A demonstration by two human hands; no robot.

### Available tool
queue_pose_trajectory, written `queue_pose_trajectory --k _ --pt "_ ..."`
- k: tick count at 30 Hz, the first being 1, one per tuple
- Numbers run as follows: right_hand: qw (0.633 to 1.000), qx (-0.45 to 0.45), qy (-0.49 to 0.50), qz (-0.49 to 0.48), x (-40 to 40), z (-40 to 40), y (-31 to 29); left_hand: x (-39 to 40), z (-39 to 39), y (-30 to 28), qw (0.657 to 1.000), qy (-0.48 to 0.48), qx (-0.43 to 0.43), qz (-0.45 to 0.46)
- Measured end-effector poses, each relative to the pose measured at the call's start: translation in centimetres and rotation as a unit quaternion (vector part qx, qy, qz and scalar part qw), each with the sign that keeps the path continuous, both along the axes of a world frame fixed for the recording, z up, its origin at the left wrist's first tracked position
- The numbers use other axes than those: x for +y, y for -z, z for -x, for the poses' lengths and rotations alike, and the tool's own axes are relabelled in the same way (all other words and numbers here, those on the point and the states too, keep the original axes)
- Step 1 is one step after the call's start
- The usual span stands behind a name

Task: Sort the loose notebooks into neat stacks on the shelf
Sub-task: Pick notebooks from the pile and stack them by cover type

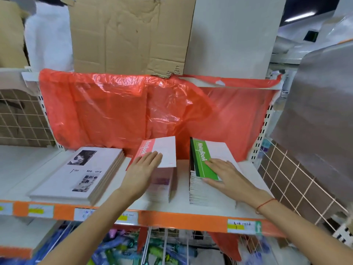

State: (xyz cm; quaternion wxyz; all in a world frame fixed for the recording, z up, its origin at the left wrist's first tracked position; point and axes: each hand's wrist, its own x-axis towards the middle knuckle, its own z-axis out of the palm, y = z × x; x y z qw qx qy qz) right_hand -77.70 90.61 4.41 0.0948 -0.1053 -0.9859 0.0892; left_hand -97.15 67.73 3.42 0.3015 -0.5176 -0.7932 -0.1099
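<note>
Shelf point(133, 206), head view, left to right. Far left: low stack of white photo-cover notebooks point(80, 175), edges roughly square, untouched. Centre: pink-spined notebook point(162, 150) lies skewed on top of the pink stack point(162, 186), its far corner raised and overhanging toward the red plastic sheet point(133, 108). Left hand point(142, 169) rests flat on it, fingers straight, pressing rather than gripping. Right: green-spined notebook point(204, 161) sits on the tall stack point(208, 190), rotated off the stack's edges. Right hand point(225, 175) lies over its near corner, fingers extended on the cover, thumb at the front edge; a true pinch cannot be confirmed. Risks, as judgement: the tall stack looks fanned at the front, so a sideways push could shear the upper copies off; a flat palm could let the pink cover slide backward instead of squaring up.
</note>
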Motion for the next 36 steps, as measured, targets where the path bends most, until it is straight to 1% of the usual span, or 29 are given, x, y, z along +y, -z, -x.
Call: queue_pose_trajectory --k 7,11,21,36 --pt "1.0 0.006 0.015 0.012 -0.3 0.9 -0.2 0.0 -0.5 0.1 1.0 -0.019 -0.011 -0.019" --pt "1.0 0.008 0.012 0.013 -0.2 1.2 -0.1 0.0 -0.9 0.1 0.999 -0.021 -0.023 -0.01" --pt "1.0 0.021 0.006 0.009 -0.2 2.1 0.0 -0.2 -1.0 0.0 0.999 -0.016 -0.039 -0.023" --pt "0.999 0.029 0.014 0.0 -0.3 2.2 0.3 -0.1 -1.2 -0.1 0.999 -0.018 -0.042 -0.012"
